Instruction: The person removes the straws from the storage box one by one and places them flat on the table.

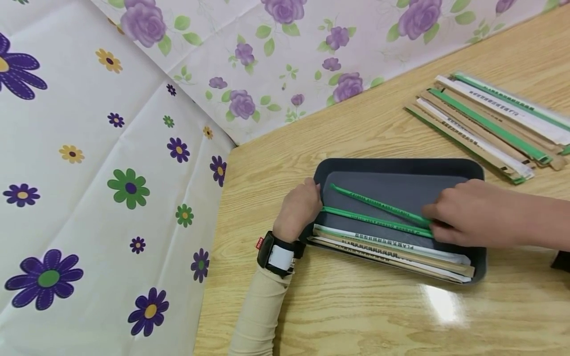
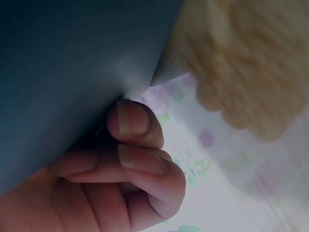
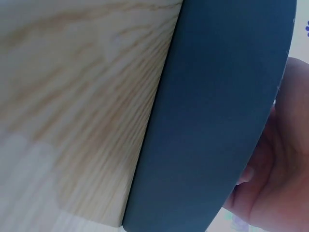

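A dark grey tray (image 1: pixel 401 165) stands on the table. My left hand (image 1: pixel 297 210) grips its left end; in the left wrist view the curled fingers (image 2: pixel 152 169) lie against the tray wall (image 2: pixel 72 67). Over the tray's right part, my right hand (image 1: pixel 467 212) pinches the right ends of two slim green paper-wrapped straws (image 1: pixel 376 220), whose left ends spread apart. The fingertips are partly hidden. Along the tray's near side lie several white and brown wrapped straws (image 1: pixel 396 244) in a row. The right wrist view shows the tray's outer wall (image 3: pixel 207 121) with part of the hand beyond it.
A pile of green, white and brown wrapped straws (image 1: pixel 490 123) lies on the table (image 1: pixel 267 163) behind the tray to the right. Flower-printed sheets (image 1: pixel 267 64) stand behind and to the left of the table. A small dark object (image 1: pixel 562 260) shows at the right edge.
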The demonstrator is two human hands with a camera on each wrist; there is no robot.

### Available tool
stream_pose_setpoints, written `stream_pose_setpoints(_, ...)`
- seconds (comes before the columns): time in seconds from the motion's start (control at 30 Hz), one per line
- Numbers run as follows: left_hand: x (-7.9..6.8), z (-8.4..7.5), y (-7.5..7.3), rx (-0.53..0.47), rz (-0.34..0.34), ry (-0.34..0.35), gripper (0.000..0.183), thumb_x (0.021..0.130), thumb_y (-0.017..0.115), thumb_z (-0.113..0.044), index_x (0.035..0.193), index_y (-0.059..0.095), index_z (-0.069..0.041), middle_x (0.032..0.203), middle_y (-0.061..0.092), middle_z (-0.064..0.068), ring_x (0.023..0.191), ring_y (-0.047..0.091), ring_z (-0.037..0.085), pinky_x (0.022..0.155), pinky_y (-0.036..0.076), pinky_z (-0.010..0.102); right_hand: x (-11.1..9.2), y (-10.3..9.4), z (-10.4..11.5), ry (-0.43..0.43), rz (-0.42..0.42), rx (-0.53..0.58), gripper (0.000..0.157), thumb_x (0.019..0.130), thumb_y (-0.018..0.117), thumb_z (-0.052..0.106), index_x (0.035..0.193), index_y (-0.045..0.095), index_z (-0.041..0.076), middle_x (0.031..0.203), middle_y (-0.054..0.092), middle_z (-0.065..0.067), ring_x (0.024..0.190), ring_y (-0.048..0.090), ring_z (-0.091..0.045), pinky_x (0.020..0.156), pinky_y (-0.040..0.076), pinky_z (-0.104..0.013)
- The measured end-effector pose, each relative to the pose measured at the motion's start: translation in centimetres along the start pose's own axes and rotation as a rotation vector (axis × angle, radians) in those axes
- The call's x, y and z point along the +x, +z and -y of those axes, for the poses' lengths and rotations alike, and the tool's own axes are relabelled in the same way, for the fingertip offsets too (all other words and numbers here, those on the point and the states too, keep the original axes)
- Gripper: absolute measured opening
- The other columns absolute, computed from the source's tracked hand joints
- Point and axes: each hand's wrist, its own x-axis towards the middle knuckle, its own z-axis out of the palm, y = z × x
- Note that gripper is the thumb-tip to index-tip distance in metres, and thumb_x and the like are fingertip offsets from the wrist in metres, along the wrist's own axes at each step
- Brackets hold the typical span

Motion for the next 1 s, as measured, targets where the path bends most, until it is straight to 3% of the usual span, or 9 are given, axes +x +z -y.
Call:
stream_pose_setpoints(0.2, 0.1, 0.0, 0.0, -0.005, 0.006, -0.008, 0.033, 0.107, 0.033, -0.024, 0.105, 0.053, 0.002, 0.075, 0.058, 0.013, 0.062, 0.062, 0.025, 0.053, 0.047, 0.033, -0.1, -1.2, 0.1, 0.040, -0.052, -0.021, 0.037, 0.091, 0.065, 0.022, 0.064, 0.040, 0.027, 0.053, 0.026, 0.012, 0.045, 0.021, -0.001, 0.047, 0.014, -0.023)
stream_pose_setpoints(0.57, 0.3, 0.0, 0.0, -0.017, 0.036, -0.024, 0.034, 0.107, 0.031, -0.025, 0.107, 0.052, 0.001, 0.077, 0.058, 0.013, 0.063, 0.060, 0.024, 0.054, 0.046, 0.033, -0.4, -2.7, -1.0, 0.082, -0.161, -0.160, 0.031, 0.087, 0.067, 0.022, 0.067, 0.042, 0.024, 0.055, 0.029, 0.010, 0.046, 0.026, -0.006, 0.047, 0.016, -0.027)
stream_pose_setpoints(1.0, 0.2, 0.1, -0.1, -0.017, 0.035, -0.018, 0.033, 0.107, 0.032, -0.024, 0.107, 0.053, 0.002, 0.077, 0.058, 0.014, 0.063, 0.061, 0.025, 0.054, 0.046, 0.032, -0.6, -3.4, -2.6, 0.197, -0.173, -0.144, 0.033, 0.088, 0.065, 0.018, 0.065, 0.041, 0.021, 0.052, 0.032, 0.008, 0.046, 0.030, -0.007, 0.047, 0.023, -0.027)
